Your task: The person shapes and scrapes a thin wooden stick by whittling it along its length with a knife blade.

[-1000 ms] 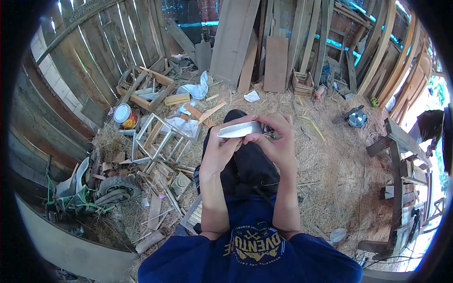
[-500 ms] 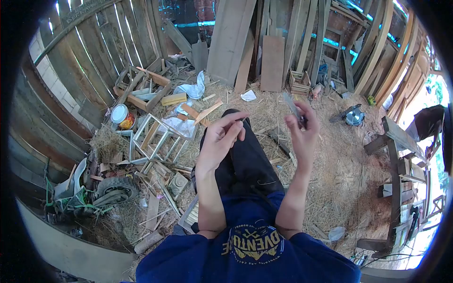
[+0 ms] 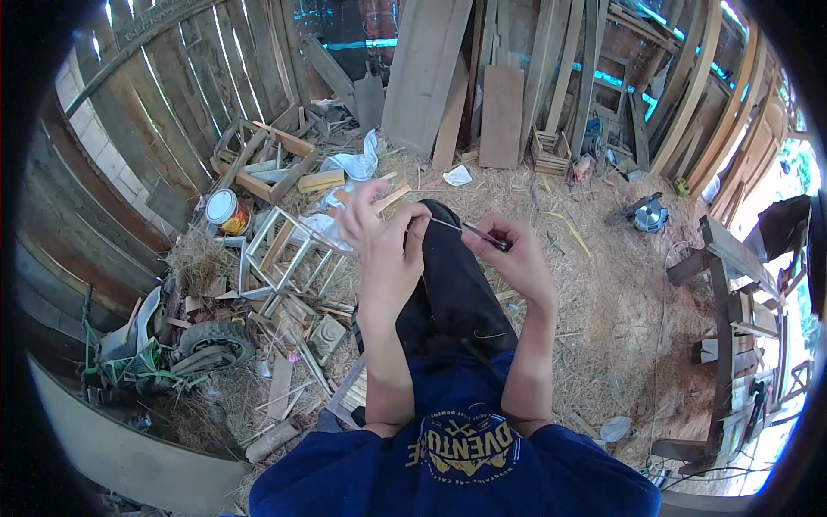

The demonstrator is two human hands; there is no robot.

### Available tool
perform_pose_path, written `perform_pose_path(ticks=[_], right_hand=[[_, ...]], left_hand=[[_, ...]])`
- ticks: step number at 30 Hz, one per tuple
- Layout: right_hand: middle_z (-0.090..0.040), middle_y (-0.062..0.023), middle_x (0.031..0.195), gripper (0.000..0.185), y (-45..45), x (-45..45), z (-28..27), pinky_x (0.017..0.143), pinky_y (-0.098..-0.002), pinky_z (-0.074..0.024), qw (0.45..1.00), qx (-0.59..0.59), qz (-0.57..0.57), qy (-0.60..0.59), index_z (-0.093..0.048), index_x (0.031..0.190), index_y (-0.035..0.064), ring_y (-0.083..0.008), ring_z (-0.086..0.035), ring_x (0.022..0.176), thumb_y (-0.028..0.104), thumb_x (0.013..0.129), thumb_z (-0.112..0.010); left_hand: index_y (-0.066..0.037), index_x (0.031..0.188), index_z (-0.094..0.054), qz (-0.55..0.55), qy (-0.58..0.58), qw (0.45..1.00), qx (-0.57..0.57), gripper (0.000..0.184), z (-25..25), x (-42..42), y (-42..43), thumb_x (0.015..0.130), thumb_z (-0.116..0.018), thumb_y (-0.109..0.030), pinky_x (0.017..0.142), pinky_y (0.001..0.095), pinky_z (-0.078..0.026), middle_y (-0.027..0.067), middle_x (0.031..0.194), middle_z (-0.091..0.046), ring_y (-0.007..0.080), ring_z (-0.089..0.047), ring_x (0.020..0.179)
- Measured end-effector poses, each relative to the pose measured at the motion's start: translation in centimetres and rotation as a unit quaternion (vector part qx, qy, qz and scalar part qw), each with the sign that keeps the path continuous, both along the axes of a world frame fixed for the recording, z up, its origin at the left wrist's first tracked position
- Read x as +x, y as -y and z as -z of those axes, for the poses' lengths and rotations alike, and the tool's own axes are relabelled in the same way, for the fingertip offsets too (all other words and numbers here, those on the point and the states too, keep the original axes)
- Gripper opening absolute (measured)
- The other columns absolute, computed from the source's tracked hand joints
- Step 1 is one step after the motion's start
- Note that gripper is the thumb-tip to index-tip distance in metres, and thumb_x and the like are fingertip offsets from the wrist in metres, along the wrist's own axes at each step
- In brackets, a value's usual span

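Observation:
A thin metal blade (image 3: pixel 447 224) with a dark handle spans the gap between my hands, above the dark trousers. My right hand (image 3: pixel 515 259) is closed around its handle end. My left hand (image 3: pixel 385 246) pinches at the blade's far tip with thumb and index finger, its other fingers raised and spread. The blade is seen nearly edge-on, as a narrow line.
Wooden frames (image 3: pixel 289 250), a paint bucket (image 3: pixel 228 212) and a wheel (image 3: pixel 215 345) lie to the left. A circular saw (image 3: pixel 648 214) is on the straw-covered floor at right, near a wooden bench (image 3: pixel 725 345). Boards (image 3: pixel 501 116) lean at the back.
Half a second ago my hands were apart, with the blade upright in my right hand. They have come together, the blade now points left, and my left fingers meet its tip.

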State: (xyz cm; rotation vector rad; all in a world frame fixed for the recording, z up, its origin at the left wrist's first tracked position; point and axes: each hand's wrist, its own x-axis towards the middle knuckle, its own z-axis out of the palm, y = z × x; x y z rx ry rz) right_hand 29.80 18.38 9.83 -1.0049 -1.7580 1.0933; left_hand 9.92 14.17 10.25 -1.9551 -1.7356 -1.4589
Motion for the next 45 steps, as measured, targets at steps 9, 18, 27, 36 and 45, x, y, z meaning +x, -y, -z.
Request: perform_pose_path(ticks=[9,18,27,36,45], right_hand=[[-0.066,0.001,0.079,0.026,0.3,-1.8,-0.5,0.067,-0.0263,-0.0446,0.991,-0.111,-0.078,0.012,-0.071,0.091,-0.0022,-0.0053,-0.054,0.075,0.024,0.092,-0.071],[-0.056,0.0062,0.066,0.034,0.2,-1.5,0.3,0.05,-0.0222,-0.0307,0.986,-0.063,-0.149,0.035,-0.074,0.084,0.0037,-0.0018,-0.045,0.059,0.038,0.09,-0.073],[-0.039,0.0083,0.068,0.055,0.4,0.2,1.0,0.052,-0.0205,-0.032,0.941,-0.252,-0.185,-0.128,-0.064,0.109,0.0042,-0.0019,-0.037,0.062,0.054,0.102,-0.043],[-0.067,-0.0024,0.086,0.039,0.5,-1.4,-0.2,0.071,-0.0265,-0.0464,0.991,0.095,0.002,-0.09,-0.068,0.113,-0.0014,-0.011,-0.058,0.078,0.034,0.1,-0.059],[-0.068,-0.012,0.088,0.038,1.7,-3.3,-1.4,0.072,-0.0327,-0.0488,0.979,0.193,0.066,-0.013,-0.07,0.113,0.0036,-0.022,-0.063,0.08,0.024,0.082,-0.078]], left_hand=[[-0.006,0.113,-0.06,0.196,0.295,0.935,0.008,0.016,1.2,1.6,-1.8,0.1,-0.054,-0.012,0.099,0.0386,-0.043,0.0168,0.116,-0.06,0.026,-0.058,0.109],[-0.002,0.138,-0.042,0.342,0.555,0.759,-0.014,0.039,-0.2,2.7,-0.7,0.102,-0.053,-0.013,0.079,0.0323,-0.055,0.0201,0.107,-0.068,0.0204,-0.069,0.087],[0.0,0.123,-0.059,0.28,0.516,0.809,-0.014,0.028,1.7,2.0,-2.1,0.101,-0.057,-0.017,0.073,0.0247,-0.05,0.0071,0.091,-0.067,0.011,-0.062,0.077],[0.003,0.127,-0.058,0.33,0.547,0.767,-0.055,0.03,1.1,1.5,-1.2,0.102,-0.055,-0.012,0.057,0.0194,-0.035,0.0034,0.087,-0.062,0.0027,-0.046,0.069],[0.004,0.129,-0.06,0.379,0.514,0.764,-0.086,0.031,1.3,2.1,-0.7,0.098,-0.057,-0.002,0.092,0.0258,-0.05,0.0093,0.118,-0.066,0.0115,-0.062,0.104]])
